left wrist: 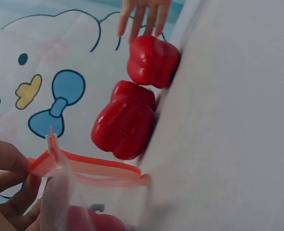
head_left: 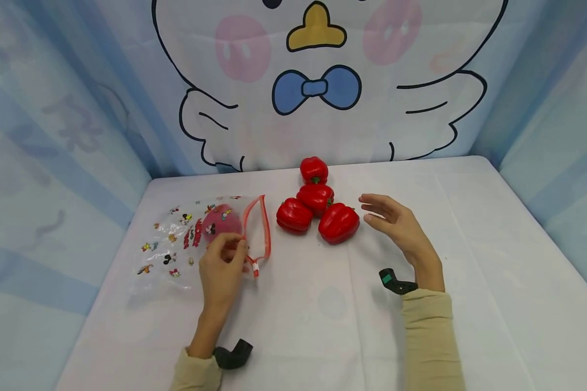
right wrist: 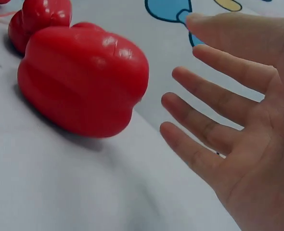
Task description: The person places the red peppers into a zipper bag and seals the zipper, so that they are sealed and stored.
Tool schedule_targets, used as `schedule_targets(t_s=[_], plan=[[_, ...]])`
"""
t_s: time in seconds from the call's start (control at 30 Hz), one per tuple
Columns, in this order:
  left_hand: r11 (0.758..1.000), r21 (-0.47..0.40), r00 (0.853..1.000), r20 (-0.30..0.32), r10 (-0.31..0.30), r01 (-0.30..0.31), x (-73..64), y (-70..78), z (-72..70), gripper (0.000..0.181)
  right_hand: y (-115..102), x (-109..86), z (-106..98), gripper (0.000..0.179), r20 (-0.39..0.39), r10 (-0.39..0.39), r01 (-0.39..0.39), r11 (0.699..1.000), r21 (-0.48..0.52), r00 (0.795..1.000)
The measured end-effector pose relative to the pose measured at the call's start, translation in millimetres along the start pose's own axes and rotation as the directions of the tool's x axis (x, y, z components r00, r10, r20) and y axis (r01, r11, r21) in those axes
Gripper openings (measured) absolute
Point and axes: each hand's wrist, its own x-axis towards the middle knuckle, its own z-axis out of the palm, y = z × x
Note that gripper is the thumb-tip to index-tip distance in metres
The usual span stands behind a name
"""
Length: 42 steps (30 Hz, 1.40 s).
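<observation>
My left hand (head_left: 223, 266) pinches the red-trimmed mouth of a clear plastic zip bag (head_left: 168, 239) printed with small cartoon figures. Inside the bag lies a red bell pepper (head_left: 223, 221), seen through the film; its green stem shows in the left wrist view. The bag's mouth stands parted and faces right. My right hand (head_left: 400, 225) is held with fingers spread, just right of the nearest bell pepper (head_left: 339, 223), with a gap between them in the right wrist view. Nothing is in that hand.
Beside the nearest pepper are three more red bell peppers: one on the left (head_left: 294, 215), one in the middle (head_left: 316, 199) and one at the back (head_left: 314, 170). They sit on a white-covered table (head_left: 293, 336). A cartoon-printed curtain (head_left: 318, 130) rises behind the table.
</observation>
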Motion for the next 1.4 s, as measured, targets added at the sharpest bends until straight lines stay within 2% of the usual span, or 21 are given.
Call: schedule_targets(t_s=[0.2, 0.53, 0.73, 1.2, 1.4], plan=[[0.997, -0.074, 1.000, -0.012, 0.018, -0.018, -0.8, -4.4, -0.2, 0.011, 15, 3.6, 0, 0.061, 0.088, 0.048, -0.046, 0.999, -0.020, 0.995], [0.981, -0.169, 0.995, -0.064, 0.082, -0.091, -4.6, -9.3, 2.0, 0.011, 23, 11.2, 12, 0.076, 0.117, 0.074, -0.074, 0.997, -0.006, 0.990], [0.982, -0.154, 0.992, -0.082, 0.098, -0.109, -3.8, -9.6, 2.9, 0.011, 25, 13.8, 17, 0.079, 0.129, 0.063, -0.062, 0.998, -0.008, 0.990], [0.986, -0.138, 0.993, -0.089, 0.083, -0.095, -5.3, -11.3, 1.2, 0.011, 21, 14.9, 21, 0.085, 0.137, 0.149, -0.140, 0.987, -0.077, 0.979], [0.986, -0.136, 0.992, -0.090, 0.083, -0.095, -7.3, -14.1, 0.7, 0.011, 22, 15.5, 24, 0.086, 0.145, 0.162, -0.146, 0.983, -0.115, 0.976]])
